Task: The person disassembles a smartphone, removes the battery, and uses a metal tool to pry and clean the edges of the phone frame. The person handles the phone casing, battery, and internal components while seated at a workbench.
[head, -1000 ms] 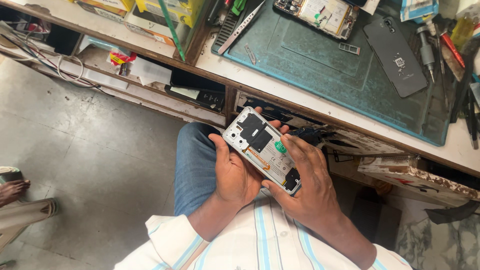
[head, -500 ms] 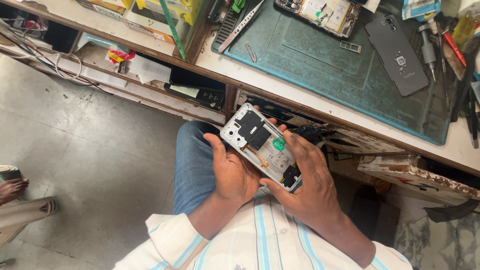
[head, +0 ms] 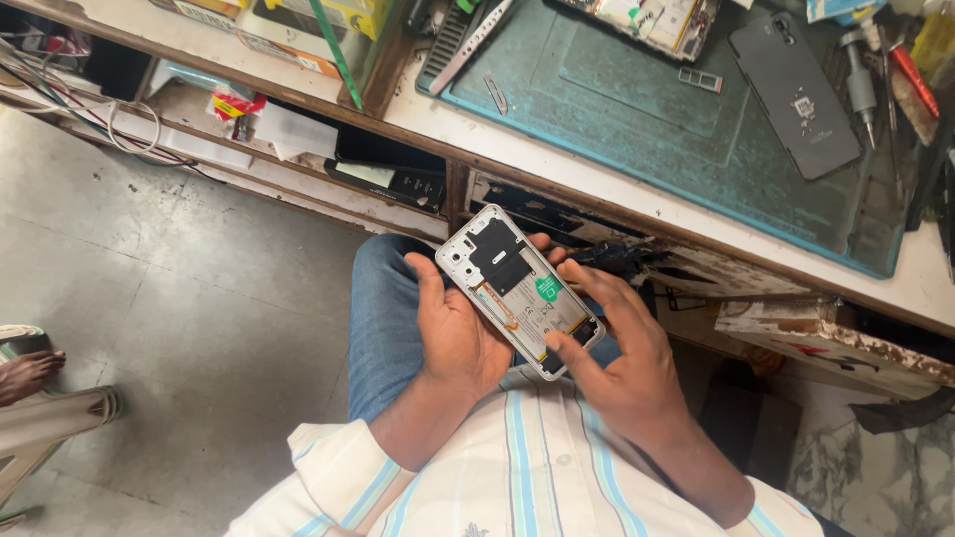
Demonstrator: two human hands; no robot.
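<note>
Over my lap I hold an opened phone [head: 517, 286] with its back cover off: white frame, black shield plates, a battery with a green round sticker. My left hand [head: 453, 333] cradles it from below and the left, thumb along its left edge. On the right, my right hand [head: 622, 353] grips the phone's side, its thumb pressing near the bottom end and its fingers curled behind the upper right edge.
A workbench [head: 617, 194] with a teal mat [head: 637, 109] lies ahead, carrying a dark phone back cover [head: 796, 94], another opened phone [head: 652, 20], tweezers [head: 468, 50] and screwdrivers [head: 860, 85]. Shelves with cables and boxes sit underneath. Another person's foot [head: 30, 373] shows at far left.
The phone and both hands stay in nearly the same pose; my right thumb has slid down toward the phone's bottom end.
</note>
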